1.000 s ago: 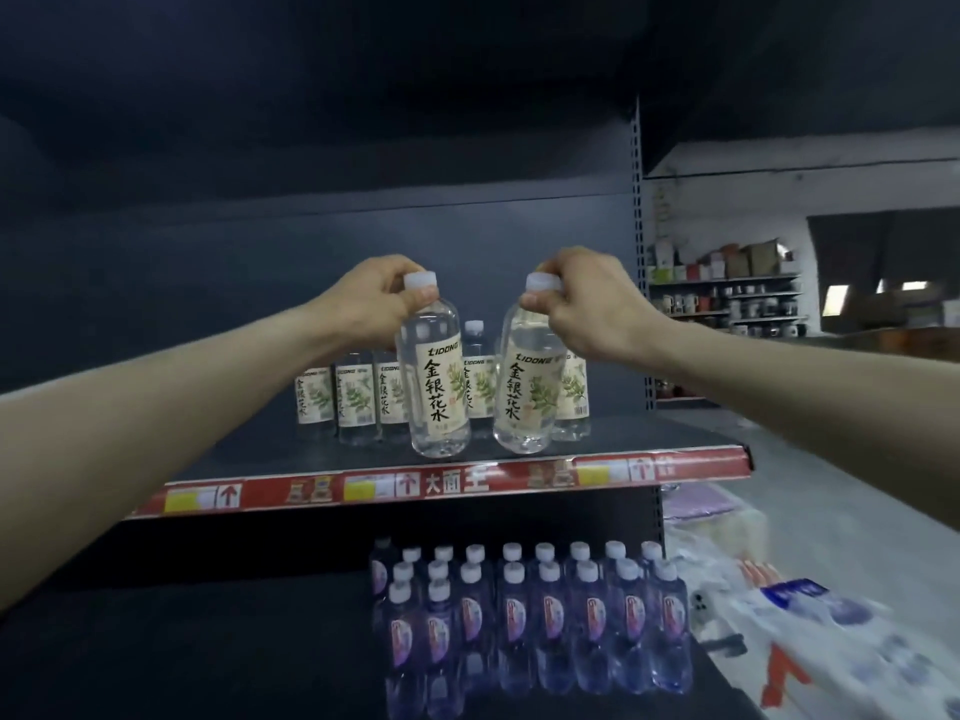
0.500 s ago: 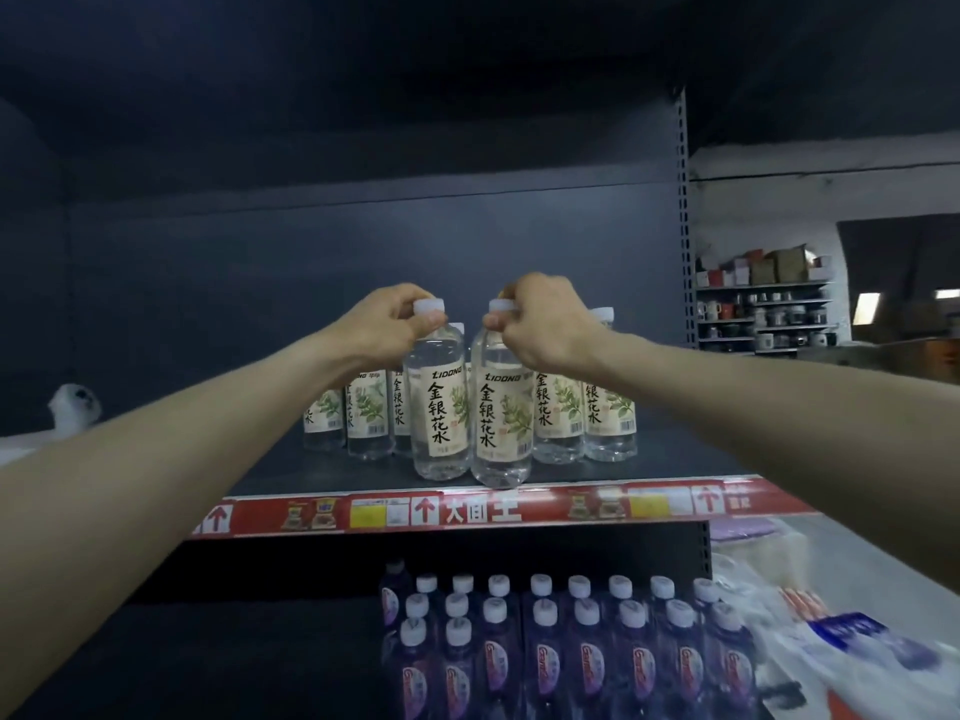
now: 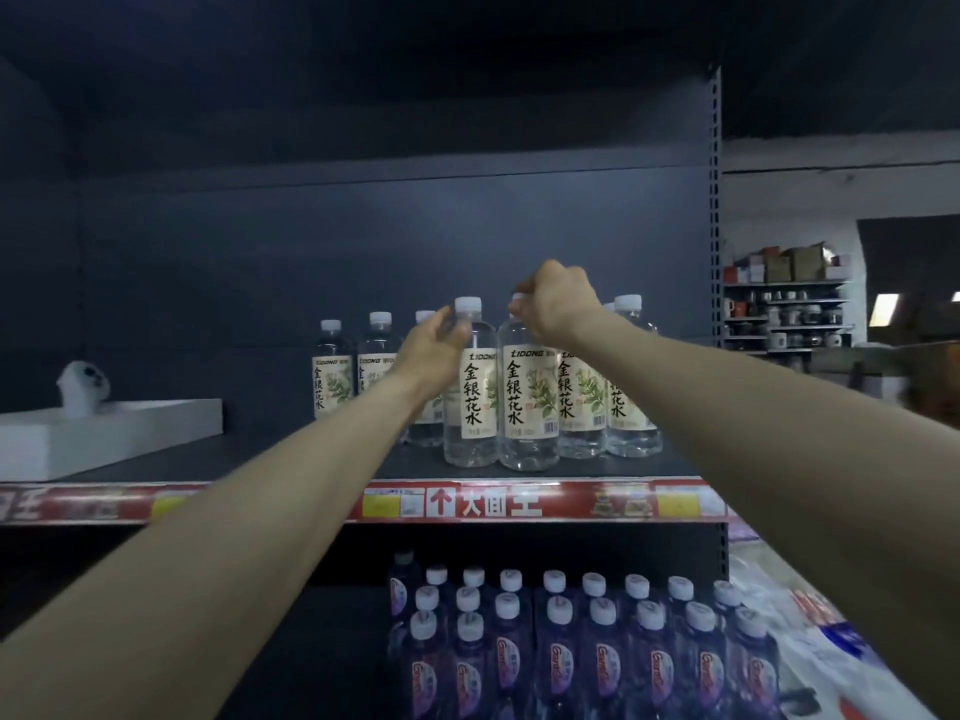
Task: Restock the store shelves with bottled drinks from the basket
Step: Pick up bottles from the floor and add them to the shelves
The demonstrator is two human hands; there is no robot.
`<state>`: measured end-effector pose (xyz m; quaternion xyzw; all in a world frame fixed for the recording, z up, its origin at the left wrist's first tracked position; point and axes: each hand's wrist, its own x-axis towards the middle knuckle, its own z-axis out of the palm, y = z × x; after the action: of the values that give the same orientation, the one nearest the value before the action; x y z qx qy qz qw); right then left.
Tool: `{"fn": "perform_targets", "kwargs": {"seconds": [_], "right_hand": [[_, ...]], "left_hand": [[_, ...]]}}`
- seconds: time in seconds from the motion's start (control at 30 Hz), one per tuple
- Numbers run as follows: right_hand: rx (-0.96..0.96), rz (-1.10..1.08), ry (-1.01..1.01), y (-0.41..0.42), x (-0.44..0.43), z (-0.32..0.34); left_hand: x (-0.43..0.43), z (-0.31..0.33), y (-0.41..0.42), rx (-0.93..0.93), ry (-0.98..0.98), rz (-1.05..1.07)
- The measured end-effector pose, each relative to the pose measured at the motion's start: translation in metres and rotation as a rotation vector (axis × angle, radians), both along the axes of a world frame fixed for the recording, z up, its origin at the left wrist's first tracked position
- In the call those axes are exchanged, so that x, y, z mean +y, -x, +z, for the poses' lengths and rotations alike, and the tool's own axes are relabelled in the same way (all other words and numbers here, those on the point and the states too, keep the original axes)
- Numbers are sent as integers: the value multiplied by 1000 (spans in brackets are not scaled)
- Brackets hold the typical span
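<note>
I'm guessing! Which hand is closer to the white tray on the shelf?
Left. The left hand sits right of the white tray, at the left front bottle; the right hand is farther right, atop the right front bottle.

The right hand [image 3: 558, 309] covers the cap of the front right bottle [image 3: 527, 402]. The left hand [image 3: 434, 350] and its arm hide most of one bottle behind them [image 3: 423, 436]. It is hard to tell if the left fingers touch the front left bottle [image 3: 470, 402]. The white tray [image 3: 130, 428] runs off the left side, and the white thing [image 3: 83, 381] on it is too fuzzy to name. The purple bottles [image 3: 561, 662] are cut at the bottom. The things on the far shelves [image 3: 784, 314] are too small to tell.
</note>
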<state>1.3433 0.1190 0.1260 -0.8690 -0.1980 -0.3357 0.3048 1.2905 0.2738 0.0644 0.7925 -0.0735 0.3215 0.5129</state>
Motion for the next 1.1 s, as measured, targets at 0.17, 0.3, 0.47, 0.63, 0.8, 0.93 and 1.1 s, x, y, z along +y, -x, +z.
{"fn": "perform_targets", "kwargs": {"seconds": [0.17, 0.3, 0.47, 0.63, 0.8, 0.93, 1.1], "right_hand": [[37, 86, -39, 19, -8, -25], [-134, 62, -39, 38, -21, -73], [0, 57, -51, 44, -35, -134], [99, -56, 24, 26, -30, -154], [144, -124, 71, 17, -25, -149], [135, -200, 41, 16, -18, -147], [119, -230, 27, 19, -18, -146]], "left_hand": [[-6, -30, -4, 47, 18, -44], [-2, -53, -1, 169, 8, -2], [6, -71, 3, 241, -150, 108], [11, -67, 1, 284, -137, 100], [21, -70, 0, 311, -6, -36], [18, -73, -3, 331, -144, 37], [13, -81, -16, 361, -370, 222]]}}
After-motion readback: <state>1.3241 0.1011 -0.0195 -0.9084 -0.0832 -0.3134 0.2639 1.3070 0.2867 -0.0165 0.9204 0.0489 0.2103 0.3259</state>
